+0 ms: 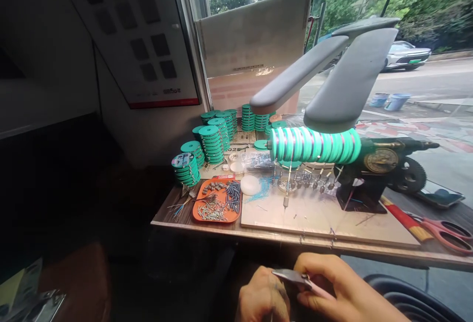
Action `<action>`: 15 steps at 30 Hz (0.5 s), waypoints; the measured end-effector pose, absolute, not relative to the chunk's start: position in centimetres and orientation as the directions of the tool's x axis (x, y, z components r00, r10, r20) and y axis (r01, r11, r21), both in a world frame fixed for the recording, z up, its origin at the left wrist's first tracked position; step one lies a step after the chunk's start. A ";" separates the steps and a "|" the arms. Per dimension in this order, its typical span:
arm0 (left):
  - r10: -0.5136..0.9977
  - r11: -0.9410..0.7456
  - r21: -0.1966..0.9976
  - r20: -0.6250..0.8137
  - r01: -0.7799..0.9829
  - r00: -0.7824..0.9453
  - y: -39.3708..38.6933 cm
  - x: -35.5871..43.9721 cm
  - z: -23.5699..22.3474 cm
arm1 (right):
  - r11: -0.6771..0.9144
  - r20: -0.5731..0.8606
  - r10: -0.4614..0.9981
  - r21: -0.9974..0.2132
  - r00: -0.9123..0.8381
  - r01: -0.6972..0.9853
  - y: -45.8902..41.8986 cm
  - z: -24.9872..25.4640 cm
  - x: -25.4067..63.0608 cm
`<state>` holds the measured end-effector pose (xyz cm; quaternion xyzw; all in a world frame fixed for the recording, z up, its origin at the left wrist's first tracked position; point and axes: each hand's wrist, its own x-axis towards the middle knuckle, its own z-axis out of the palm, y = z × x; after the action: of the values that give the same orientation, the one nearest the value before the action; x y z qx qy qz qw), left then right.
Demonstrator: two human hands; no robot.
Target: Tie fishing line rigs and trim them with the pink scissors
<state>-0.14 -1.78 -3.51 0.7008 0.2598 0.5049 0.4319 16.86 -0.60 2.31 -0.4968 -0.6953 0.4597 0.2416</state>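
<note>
My left hand [264, 296] is at the bottom centre, below the table's front edge. Its fingers are curled closed, and whatever they pinch is too small or hidden to make out. Just right of it, my right hand [332, 287] grips pink-handled pliers [291, 276], whose pointed metal jaws reach across the back of the left hand. Above both hands, a row of green line spools [314, 144] sits on a dark winding machine [380, 159]. Small weights [286, 202] and swivels hang from the spools over a pale board [318, 223].
An orange tray [218, 216] holds small metal parts and dark sleeves. Stacked green spools [212, 144] stand behind it. A round white lid [250, 184] and blue strands lie beside the tray. Red-handled scissors [449, 233] rest at right. A grey lamp [332, 80] overhangs the spools.
</note>
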 end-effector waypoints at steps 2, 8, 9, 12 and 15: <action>0.798 -0.479 0.874 0.472 -0.083 0.375 -1.7 -0.2 -3.3 | 0.196 -0.071 0.906 -0.803 -0.417 0.563 -0.1 2.5 17.1; 0.813 -0.468 0.879 0.468 -0.090 0.346 -1.7 -0.2 -3.6 | 0.393 0.037 0.868 -0.661 -0.495 0.639 0.5 2.3 17.5; 0.814 -0.459 0.884 0.457 -0.085 0.359 -1.7 -0.3 -3.5 | 0.401 0.042 0.867 -0.653 -0.497 0.642 0.5 2.3 17.6; 0.817 -0.431 0.898 0.428 -0.083 0.386 -1.7 -0.6 -3.3 | 0.397 0.033 0.866 -0.650 -0.498 0.648 0.2 2.2 17.6; 0.816 -0.414 0.905 0.416 -0.096 0.401 -1.7 -0.6 -3.2 | 0.339 -0.021 0.874 -0.688 -0.485 0.641 0.0 2.2 17.3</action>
<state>-0.58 -1.71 -3.17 0.6898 0.2610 0.4808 0.4743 17.35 -0.04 2.17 -0.4747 -0.7982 0.3245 0.1795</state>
